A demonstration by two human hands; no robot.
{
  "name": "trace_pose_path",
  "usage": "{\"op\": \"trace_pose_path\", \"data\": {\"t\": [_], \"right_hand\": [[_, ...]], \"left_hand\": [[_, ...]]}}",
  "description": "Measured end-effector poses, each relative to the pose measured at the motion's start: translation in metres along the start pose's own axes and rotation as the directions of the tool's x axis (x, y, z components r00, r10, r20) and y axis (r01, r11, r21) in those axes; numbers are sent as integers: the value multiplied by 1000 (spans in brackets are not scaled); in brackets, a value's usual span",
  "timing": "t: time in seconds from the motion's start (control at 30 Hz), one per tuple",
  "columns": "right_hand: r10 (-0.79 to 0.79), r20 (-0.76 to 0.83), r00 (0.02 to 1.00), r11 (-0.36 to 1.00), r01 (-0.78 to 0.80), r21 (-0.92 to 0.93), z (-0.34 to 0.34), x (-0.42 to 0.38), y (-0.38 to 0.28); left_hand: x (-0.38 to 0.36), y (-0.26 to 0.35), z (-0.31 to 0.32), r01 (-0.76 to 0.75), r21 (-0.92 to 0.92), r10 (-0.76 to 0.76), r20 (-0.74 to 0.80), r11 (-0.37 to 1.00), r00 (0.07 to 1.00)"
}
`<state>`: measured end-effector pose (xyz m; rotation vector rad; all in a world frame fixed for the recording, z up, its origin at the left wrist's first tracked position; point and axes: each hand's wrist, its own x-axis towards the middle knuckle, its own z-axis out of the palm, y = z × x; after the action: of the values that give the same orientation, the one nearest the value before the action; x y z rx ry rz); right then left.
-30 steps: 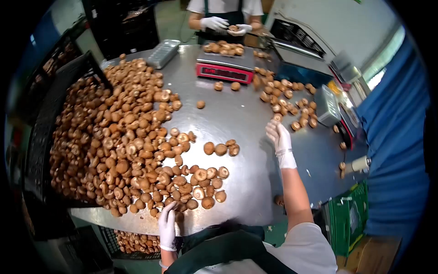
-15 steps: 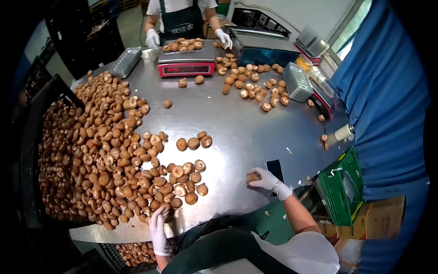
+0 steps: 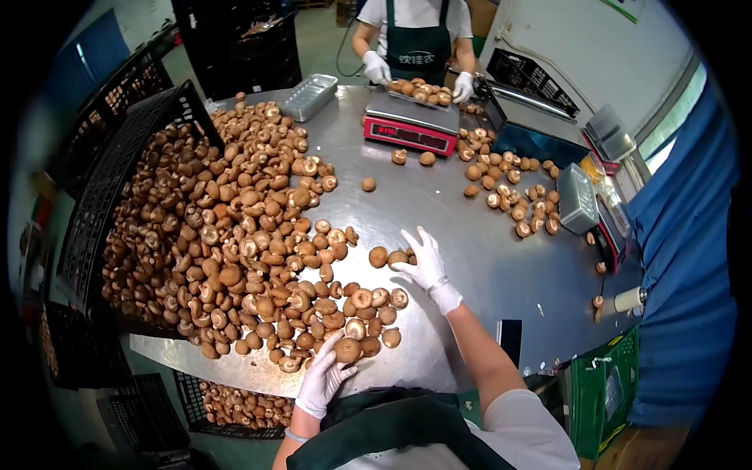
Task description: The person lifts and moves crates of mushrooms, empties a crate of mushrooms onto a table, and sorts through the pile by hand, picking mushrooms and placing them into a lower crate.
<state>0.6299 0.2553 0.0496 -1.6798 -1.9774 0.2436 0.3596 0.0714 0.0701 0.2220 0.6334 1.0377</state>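
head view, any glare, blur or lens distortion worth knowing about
Head view: pale glare whitens the metal table near the right hand; head view: the left hand and its mushroom look fairly sharp; head view: the far left edge goes soft, and the wide lens leaves black corners; head view: the scale's red digits are too small to read surely.

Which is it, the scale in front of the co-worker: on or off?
On: red digits glow at the left end of the front display on the scale.
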Motion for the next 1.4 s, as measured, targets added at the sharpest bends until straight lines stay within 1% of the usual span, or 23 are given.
{"op": "trace_pose_path", "data": {"t": [0.13, 0.2, 0.27, 0.3, 0.33, 0.4, 0.47, 0.57, 0.6, 0.63, 0.67, 0.73, 0.8, 0.87, 0.9, 0.97, 1.13, 1.2, 1.23, 1.27, 1.3, 1.33, 1.4], "right_hand": [[-42, 265, 963, 979, 92, -182, 29, 2, 5], [-88, 178, 980, 981, 116, -154, 36, -1, 12], [170, 191, 967, 936, -219, 275, 38, -3, 16], [272, 259, 927, 635, -376, 675, 41, -5, 11], [339, 565, 752, 284, -654, 701, 36, -9, 12], [198, 700, 686, -190, -674, 714, 13, -21, -25], [155, 748, 645, -304, -689, 657, 7, -30, -62], [17, 747, 665, -254, -719, 647, 12, -49, -88], [102, 736, 669, -127, -726, 676, 2, -51, -108], [91, 786, 611, -247, -751, 612, 17, -58, -108], [77, 746, 662, -176, -727, 663, 26, -64, -112], [-91, 625, 775, 238, -592, 770, 34, -74, -112], [-170, 548, 819, 367, -463, 807, 23, -71, -131], [-181, 685, 706, 121, -675, 727, 33, -73, -126], [-189, 689, 700, 131, -677, 724, 35, -74, -123], [-263, 803, 534, -264, -841, 473, 37, -74, -124], [-194, 863, 466, -179, -882, 436, 55, -89, -162], [-266, 847, 460, -178, -887, 426, 65, -99, -203], [-300, 871, 390, -113, -921, 374, 62, -100, -231], [-327, 890, 317, -48, -946, 320, 59, -101, -259], [-365, 862, 353, -35, -930, 366, 61, -107, -279], [-404, 830, 385, -24, -911, 411, 65, -111, -294], [-560, 742, 369, -108, -920, 376, 84, -122, -291]], "left_hand": [[-2, 8, 7, -48, 0, 47, -41, 999, 998], [-1, 7, 3, -64, -12, 63, -51, 998, 997], [1, 4, -8, -11, -51, 11, 8, 999, 1000], [1, 2, -9, -14, -61, 15, 7, 998, 1000], [1, 1, -10, 19, -29, -19, 6, 999, 1000], [3, 1, -5, 42, -8, -42, -1, 999, 999], [5, -2, 2, 37, 71, -36, -14, 997, 999], [5, 1, 12, 6, 184, 4, -57, 983, 998], [4, 2, 14, -13, 216, 35, -98, 976, 995], [4, 3, 13, -32, 206, 54, -100, 978, 994], [3, 5, 15, -62, 209, 86, -107, 976, 991], [6, 0, 4, -89, 180, 111, -116, 980, 987], [1, 5, 5, -93, 134, 112, -138, 987, 984], [1, 4, -9, -88, -123, 77, -92, 989, 993], [1, 2, -15, -102, -212, 84, -92, 972, 992], [-2, 0, -22, -132, -239, 116, -82, 962, 990], [-32, -3, -45, -259, -233, 238, -114, 937, 965], [-57, 4, -45, -402, -323, 321, -276, 857, 906], [-74, 12, -47, -490, -268, 406, -312, 830, 859], [-89, 13, -55, -608, 100, 606, -306, 787, 734], [-102, 18, -61, -681, 243, 718, -339, 691, 607], [-121, 15, -81, -782, -59, 642, -535, 620, 550], [-155, 0, -120, -815, -87, 538, -710, 573, 454]]}}
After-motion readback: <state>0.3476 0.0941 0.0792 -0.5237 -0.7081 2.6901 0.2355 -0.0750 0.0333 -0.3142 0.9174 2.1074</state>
